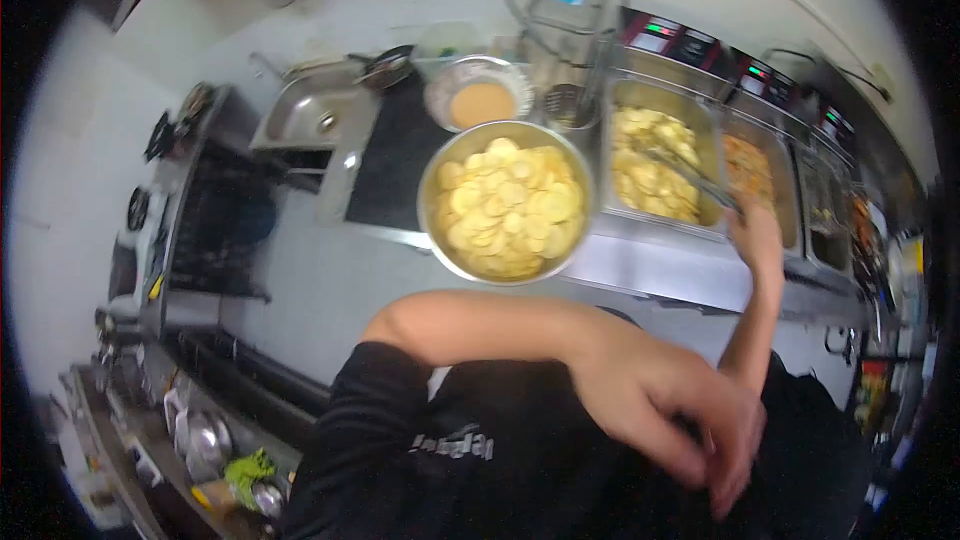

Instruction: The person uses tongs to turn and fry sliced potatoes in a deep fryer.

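My right hand is closed around the near end of metal tongs. The tongs reach into a fryer basin with pale yellow potato slices inside. My left arm crosses in front of my body, and my left hand is beside my right forearm. Its fingers look bent but are blurred, so whether they grip anything is unclear. On the counter left of the fryer, a large steel bowl is heaped with more potato slices.
Behind the big bowl stands another bowl with a tan liquid. A fryer basin with orange-brown food adjoins the potato basin. Farther left are a frying pan and a sink. Shelves with kitchenware stand at lower left.
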A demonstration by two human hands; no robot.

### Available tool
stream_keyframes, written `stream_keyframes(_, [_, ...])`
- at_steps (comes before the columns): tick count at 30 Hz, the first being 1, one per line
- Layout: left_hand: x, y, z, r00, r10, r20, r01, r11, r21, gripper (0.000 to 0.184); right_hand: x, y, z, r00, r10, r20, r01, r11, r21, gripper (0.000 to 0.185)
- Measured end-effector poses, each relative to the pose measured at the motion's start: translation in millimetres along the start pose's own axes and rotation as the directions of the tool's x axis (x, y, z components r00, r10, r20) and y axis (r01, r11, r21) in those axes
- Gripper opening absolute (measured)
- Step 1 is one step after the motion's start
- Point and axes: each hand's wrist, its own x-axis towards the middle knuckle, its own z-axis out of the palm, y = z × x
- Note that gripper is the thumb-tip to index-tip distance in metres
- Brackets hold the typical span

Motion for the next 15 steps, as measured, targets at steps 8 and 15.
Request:
stream_keyframes(8, [74.1,-32.7,58.2,0.930,0.047,0.365,0.144,0.865,-0.480,0.038,-50.0,-1.8,36.1,0.826,0.391,0.406,-0.551,0.716,0.430,0.040])
stream_keyframes(15, [69.5,-36.5,73.8,0.930,0.206,0.306,0.143,0.564,-0.813,0.037,-45.5,-0.7,27.8,0.948,0.275,0.160,-0.282,0.959,0.026,0.032])
